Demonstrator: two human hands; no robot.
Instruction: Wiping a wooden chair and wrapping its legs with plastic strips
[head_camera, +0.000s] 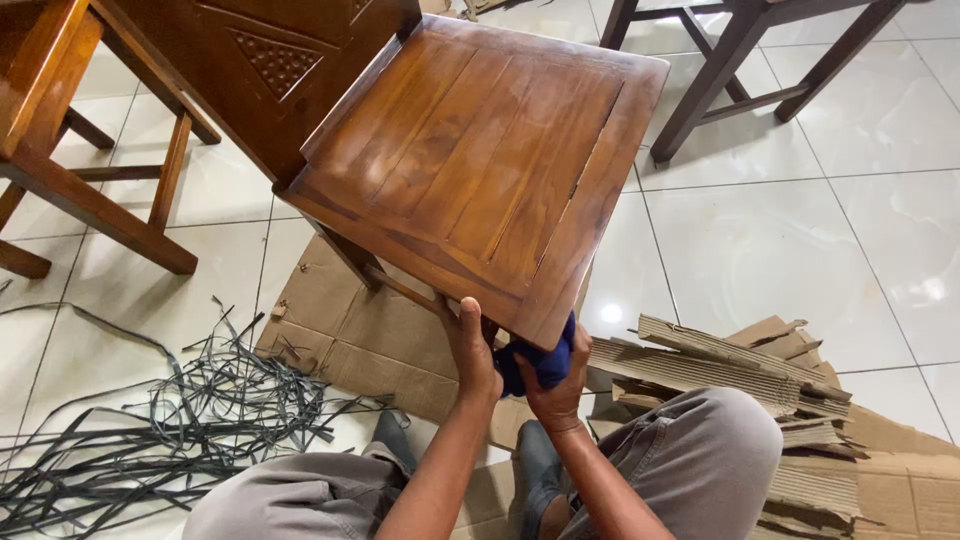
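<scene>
1. Blue cloth (535, 365) lay under the wooden chair (480, 160) seat's near corner, gripped by right hand (555, 395) fingers.
2. Left hand (475, 355) pressed the seat's edge, fingers curled beneath.
3. Fingertips hidden; chair legs cut off.

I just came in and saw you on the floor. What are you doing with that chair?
A person sits on the floor with a brown wooden chair in front of them. The left hand grips the underside of the seat near its front corner. The right hand presses a dark blue cloth against that same corner. Flattened cardboard lies under the chair, a tangle of dark straps lies on the white floor tiles, and other wooden furniture stands nearby.
</scene>
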